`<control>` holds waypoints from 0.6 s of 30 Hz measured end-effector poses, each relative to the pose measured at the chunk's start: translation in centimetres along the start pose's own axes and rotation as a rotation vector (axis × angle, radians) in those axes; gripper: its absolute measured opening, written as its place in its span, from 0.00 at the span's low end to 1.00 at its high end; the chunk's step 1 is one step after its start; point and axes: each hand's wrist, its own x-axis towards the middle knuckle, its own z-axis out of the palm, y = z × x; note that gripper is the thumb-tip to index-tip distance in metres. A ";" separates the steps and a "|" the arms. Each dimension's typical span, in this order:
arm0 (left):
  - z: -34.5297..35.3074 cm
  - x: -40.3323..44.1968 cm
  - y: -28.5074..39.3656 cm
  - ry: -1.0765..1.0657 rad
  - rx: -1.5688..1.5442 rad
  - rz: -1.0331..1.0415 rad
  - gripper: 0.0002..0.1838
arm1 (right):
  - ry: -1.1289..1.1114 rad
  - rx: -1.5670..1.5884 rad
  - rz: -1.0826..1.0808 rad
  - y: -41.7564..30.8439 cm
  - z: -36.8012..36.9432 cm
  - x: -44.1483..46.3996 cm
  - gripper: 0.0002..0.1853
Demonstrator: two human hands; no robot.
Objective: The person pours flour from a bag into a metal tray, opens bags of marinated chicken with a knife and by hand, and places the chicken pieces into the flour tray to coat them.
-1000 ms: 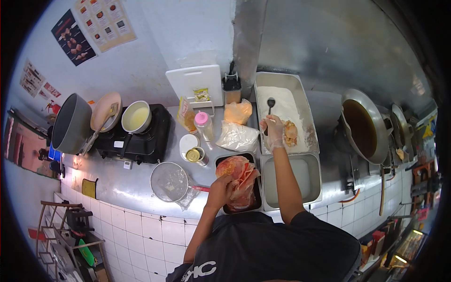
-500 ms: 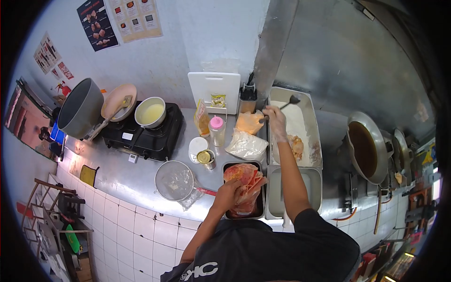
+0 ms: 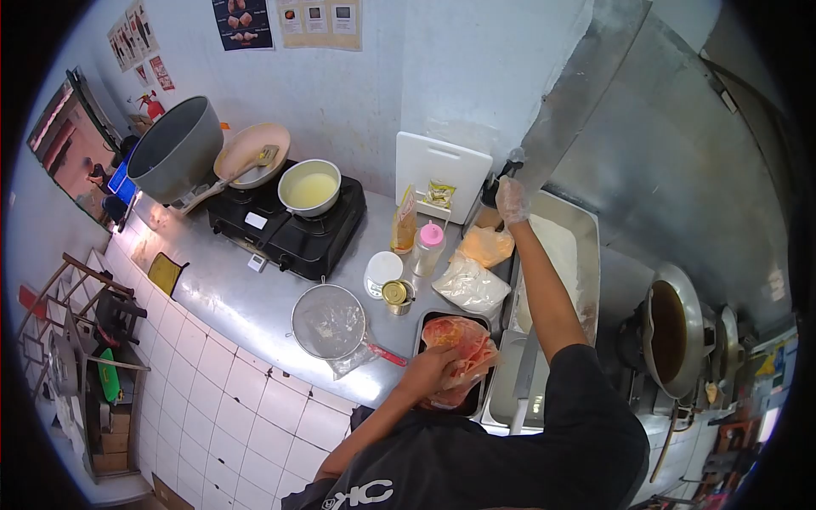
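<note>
Steel counter (image 3: 242, 310) set against a pale wall (image 3: 365, 93); stove at its left part, wok (image 3: 669, 327) off to the right. Left hand (image 3: 431, 371): fingers closed on the clear plastic bag (image 3: 466, 342) of reddish, raw-looking pieces. Bag sits in a dark tray (image 3: 422, 323) by the counter's front edge. Right hand (image 3: 512, 202), in a clear glove: raised to the back, beside the tool holder (image 3: 490, 195), at the rear left corner of the long steel pan (image 3: 597, 255) with white powder (image 3: 557, 246). Dark utensil (image 3: 512, 167) shows just past the fingers; whether they grip it, cannot tell.

Step in hand, my judgement: steadying the bag with the left while the right deals with the utensil at the holder. Any move from here calls for keeping the left grip firm and my right forearm clear of the powder. Orange-filled bag (image 3: 486, 246) and white-filled bag (image 3: 472, 286) lie between the holder and the dark tray. White-handled tool (image 3: 521, 412) rests across the nearer steel pan (image 3: 495, 406). Strainer (image 3: 329, 321) lies left of the dark tray, red handle toward it.
</note>
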 end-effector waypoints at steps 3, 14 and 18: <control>-0.1 0.2 -0.1 -0.031 0.005 0.010 0.07 | -0.142 -0.123 0.015 1.3 2.1 0.3 0.11; 0.0 0.1 -0.6 -0.010 0.083 0.027 0.13 | -0.293 0.340 -0.040 -1.6 -9.7 -7.5 0.26; -0.4 0.9 -0.5 0.003 0.108 0.064 0.12 | -0.446 0.138 0.362 -3.1 -20.8 -21.1 0.20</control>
